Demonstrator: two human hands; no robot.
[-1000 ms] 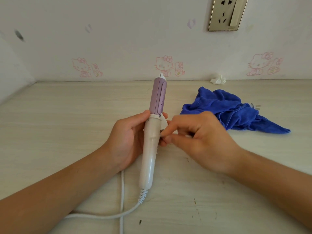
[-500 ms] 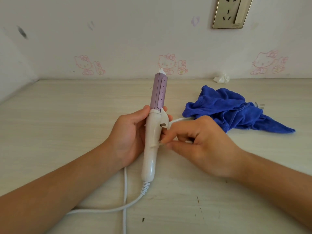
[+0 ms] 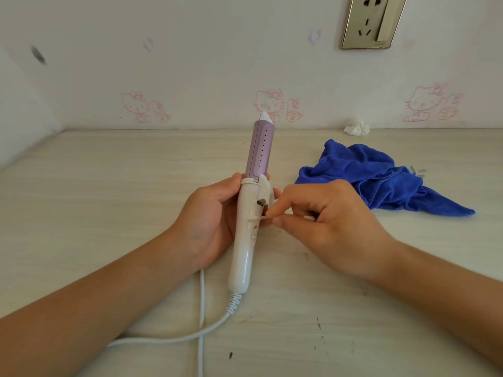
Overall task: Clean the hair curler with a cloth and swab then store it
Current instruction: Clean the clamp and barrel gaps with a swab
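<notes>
A hair curler (image 3: 246,227) with a white handle and a lilac barrel stands tilted above the pale table, barrel pointing away from me. My left hand (image 3: 209,216) grips its handle from the left. My right hand (image 3: 326,221) pinches a thin white swab (image 3: 258,218) between thumb and forefinger, its tip touching the handle's right side just below the clamp lever. A crumpled blue cloth (image 3: 375,178) lies on the table to the right, beyond my right hand.
The curler's white cord (image 3: 201,322) loops across the table toward me. A crumpled white tissue (image 3: 356,128) lies by the back wall. A wall socket (image 3: 370,21) is mounted at upper right. Metal plug prongs (image 3: 416,171) stick out behind the cloth.
My right hand has slid the swab a little down the handle, from beside the clamp lever to just below it. The curler has stayed in my left hand.
</notes>
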